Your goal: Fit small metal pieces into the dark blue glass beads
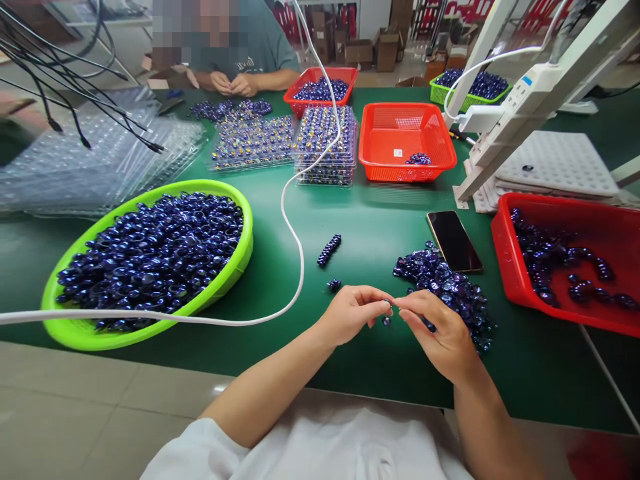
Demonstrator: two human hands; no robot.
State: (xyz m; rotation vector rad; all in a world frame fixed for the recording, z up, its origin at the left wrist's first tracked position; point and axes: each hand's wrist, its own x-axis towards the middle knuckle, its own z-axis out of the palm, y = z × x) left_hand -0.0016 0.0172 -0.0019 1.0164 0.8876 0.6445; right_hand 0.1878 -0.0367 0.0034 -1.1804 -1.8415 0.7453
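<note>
The left hand is pinching a shiny, blue-black piece, right hand half-closed, hold unclear, over a green table, cartons standing beyond.

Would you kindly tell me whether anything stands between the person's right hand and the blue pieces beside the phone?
Nothing visible stands between the right hand and the pile of blue pieces; they overlap in this view. The phone lies at the pile's far edge, not between.
</note>
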